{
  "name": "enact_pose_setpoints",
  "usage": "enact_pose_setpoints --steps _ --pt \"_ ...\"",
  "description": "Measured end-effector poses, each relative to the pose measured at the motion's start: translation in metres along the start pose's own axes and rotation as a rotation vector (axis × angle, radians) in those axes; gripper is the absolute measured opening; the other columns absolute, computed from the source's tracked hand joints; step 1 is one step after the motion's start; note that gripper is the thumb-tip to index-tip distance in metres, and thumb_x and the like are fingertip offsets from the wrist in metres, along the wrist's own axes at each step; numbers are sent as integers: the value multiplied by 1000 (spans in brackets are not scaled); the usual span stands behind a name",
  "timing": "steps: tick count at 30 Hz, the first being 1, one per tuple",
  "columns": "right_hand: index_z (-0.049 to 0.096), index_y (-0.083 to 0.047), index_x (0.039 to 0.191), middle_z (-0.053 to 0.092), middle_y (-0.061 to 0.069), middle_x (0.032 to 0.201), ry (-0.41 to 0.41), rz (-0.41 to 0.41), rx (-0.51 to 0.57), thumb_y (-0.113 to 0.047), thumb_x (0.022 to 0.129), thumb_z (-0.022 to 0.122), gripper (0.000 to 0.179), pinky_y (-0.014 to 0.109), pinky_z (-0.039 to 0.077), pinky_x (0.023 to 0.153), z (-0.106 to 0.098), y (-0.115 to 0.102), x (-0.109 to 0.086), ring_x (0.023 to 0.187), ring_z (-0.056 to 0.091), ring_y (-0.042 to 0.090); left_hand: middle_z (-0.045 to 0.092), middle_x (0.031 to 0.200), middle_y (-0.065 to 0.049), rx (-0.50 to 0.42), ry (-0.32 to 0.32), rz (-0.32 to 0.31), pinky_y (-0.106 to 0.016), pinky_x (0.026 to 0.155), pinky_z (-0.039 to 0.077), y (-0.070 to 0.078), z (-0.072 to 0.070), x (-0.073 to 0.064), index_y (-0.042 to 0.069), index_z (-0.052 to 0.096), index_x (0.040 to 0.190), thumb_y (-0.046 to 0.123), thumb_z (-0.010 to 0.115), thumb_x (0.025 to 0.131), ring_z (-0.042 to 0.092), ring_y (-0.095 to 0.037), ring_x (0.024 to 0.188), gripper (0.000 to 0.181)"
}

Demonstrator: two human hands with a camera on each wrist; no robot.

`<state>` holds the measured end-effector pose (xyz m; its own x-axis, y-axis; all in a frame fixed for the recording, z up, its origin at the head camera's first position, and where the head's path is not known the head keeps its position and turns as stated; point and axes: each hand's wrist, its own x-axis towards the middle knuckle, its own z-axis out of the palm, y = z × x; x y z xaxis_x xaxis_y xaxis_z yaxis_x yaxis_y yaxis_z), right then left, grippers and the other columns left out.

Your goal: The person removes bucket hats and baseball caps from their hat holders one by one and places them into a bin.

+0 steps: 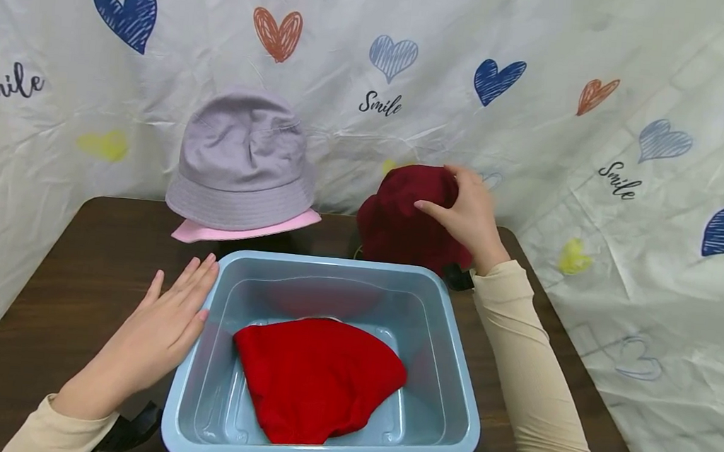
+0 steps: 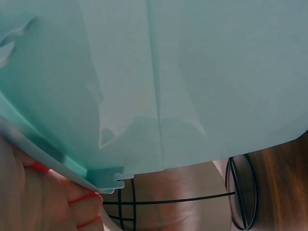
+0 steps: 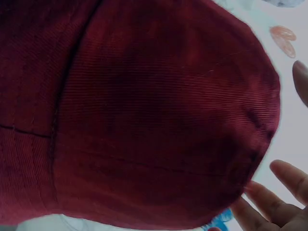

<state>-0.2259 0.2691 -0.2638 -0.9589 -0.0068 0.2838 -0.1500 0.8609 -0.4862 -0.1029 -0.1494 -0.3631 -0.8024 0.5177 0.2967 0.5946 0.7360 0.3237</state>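
Observation:
My left hand [image 1: 159, 330] lies along the left rim of a light blue plastic basin [image 1: 454, 347], fingers straight and touching the edge. The left wrist view shows the basin's outer wall [image 2: 192, 77] close up, with part of the hand at the lower left. Inside the basin rests a folded red cloth item [image 1: 321, 375]. My right hand [image 1: 468, 216] is at a maroon bucket hat [image 1: 408, 205] behind the basin's right corner. Its thumb and fingers are spread about the crown. In the right wrist view the thumb stands apart from the maroon fabric [image 3: 159, 106], while fingertips reach its edge.
A lavender bucket hat [image 1: 243, 153] sits on a pink hat [image 1: 247, 230] at the back left of the dark wooden table [image 1: 28, 327]. Behind the table hangs a white sheet [image 1: 340, 11] printed with hearts and "Smile".

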Motion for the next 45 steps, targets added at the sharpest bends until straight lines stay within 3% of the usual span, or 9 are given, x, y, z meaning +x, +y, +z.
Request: enact_pose_setpoints --steps 6,12,28,45 --pt "33 -3 145 39 18 142 -77 28 27 -34 79 76 85 48 34 103 22 -8 16 126 38 33 14 157 -9 6 15 -23 -52 112 -4 -5 -2 -17 6 15 151 19 42 99 5 -20 144 60" --pt "42 0 138 42 19 137 -75 6 -2 -33 78 77 77 47 36 100 27 -15 18 121 41 34 15 157 -8 -4 33 -27 -53 112 -3 -5 0 -25 5 16 151 17 42 99 4 -17 144 59" --pt "50 2 130 46 19 133 -33 49 1 -29 76 80 69 46 37 99 8 -6 17 118 44 35 19 155 -13 -16 24 9 -54 111 -3 -3 1 -7 5 17 151 20 42 99 5 -19 144 59" --pt "58 2 121 52 20 125 4 60 -1 -26 77 79 57 47 38 96 -1 -1 16 113 48 36 19 155 -11 -7 16 8 -55 111 -1 0 3 -3 5 19 150 20 43 99 8 -22 144 59"
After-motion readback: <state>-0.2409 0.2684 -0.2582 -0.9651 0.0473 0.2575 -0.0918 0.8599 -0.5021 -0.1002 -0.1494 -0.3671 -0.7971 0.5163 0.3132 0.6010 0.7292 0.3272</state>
